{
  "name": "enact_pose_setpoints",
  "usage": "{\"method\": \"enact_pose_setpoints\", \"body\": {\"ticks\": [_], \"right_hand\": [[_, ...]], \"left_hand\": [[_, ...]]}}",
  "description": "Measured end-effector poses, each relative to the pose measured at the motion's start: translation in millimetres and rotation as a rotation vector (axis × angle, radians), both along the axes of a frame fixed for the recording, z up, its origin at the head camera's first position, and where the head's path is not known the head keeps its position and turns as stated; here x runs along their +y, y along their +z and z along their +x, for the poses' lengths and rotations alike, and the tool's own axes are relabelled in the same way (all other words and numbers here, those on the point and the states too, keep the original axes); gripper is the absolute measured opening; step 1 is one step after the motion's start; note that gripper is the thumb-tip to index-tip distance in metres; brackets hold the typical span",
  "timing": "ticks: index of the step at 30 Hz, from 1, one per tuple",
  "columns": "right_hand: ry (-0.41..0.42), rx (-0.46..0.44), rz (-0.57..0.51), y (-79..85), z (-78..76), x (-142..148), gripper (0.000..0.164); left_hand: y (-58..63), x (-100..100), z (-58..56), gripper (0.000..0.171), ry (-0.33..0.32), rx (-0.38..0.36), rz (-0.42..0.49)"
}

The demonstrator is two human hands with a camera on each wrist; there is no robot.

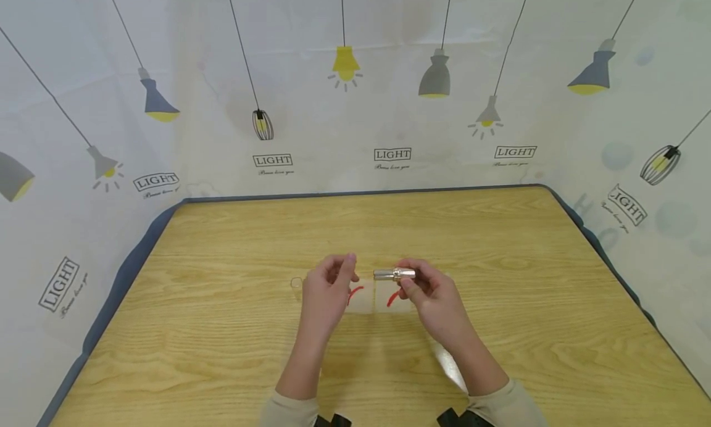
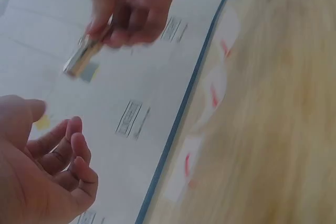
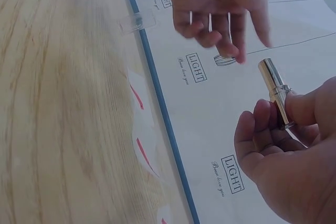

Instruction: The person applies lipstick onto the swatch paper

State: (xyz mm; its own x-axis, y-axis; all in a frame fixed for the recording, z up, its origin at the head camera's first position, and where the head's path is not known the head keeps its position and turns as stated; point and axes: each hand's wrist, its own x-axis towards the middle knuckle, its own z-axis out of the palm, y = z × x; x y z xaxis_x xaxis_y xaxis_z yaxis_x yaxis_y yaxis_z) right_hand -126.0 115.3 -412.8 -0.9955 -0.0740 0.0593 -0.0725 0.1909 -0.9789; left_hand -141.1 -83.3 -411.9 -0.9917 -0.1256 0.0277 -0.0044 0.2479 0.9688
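In the head view my right hand (image 1: 439, 297) pinches a shiny gold-silver lipstick tube (image 1: 391, 274) between thumb and fingers, one end pointing left. A raised ring circles the tube (image 3: 278, 88) near its middle in the right wrist view. My left hand (image 1: 330, 291) is held up across from it, a short gap from the tube's free end. Its fingers are loosely bent with nothing between them, as the left hand (image 2: 50, 166) also shows in the left wrist view. Beneath both hands lie white paper pieces (image 1: 363, 303) with red strokes, partly covered by the hands.
A small clear plastic piece (image 1: 296, 283) lies on the wooden table (image 1: 222, 353) left of the left hand. Something shiny and flat (image 1: 449, 366) sits by the right forearm. A white curtain (image 1: 311, 124) printed with lamps stands behind the table's blue edge.
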Motion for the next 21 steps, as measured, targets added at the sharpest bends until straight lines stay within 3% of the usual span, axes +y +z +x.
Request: {"method": "enact_pose_setpoints", "body": {"ticks": [5,9,15,21], "right_hand": [[0.001,0.001,-0.014,-1.9,-1.2,0.8,0.023],[0.001,0.000,-0.020,-2.8,-1.5,0.9,0.023],[-0.004,0.004,-0.025,-4.2,-1.8,0.6,0.023],[-0.009,-0.001,-0.022,-5.5,-2.1,0.5,0.024]], "left_hand": [[2.2,-30.2,-5.3,0.019,0.118,0.115,-0.221],[3.1,-51.5,-6.6,0.022,0.181,0.110,-0.336],[-1.2,-74.6,-5.3,0.035,0.138,-0.005,-0.460],[-7.4,-85.1,-3.3,0.046,0.086,-0.080,-0.494]]}}
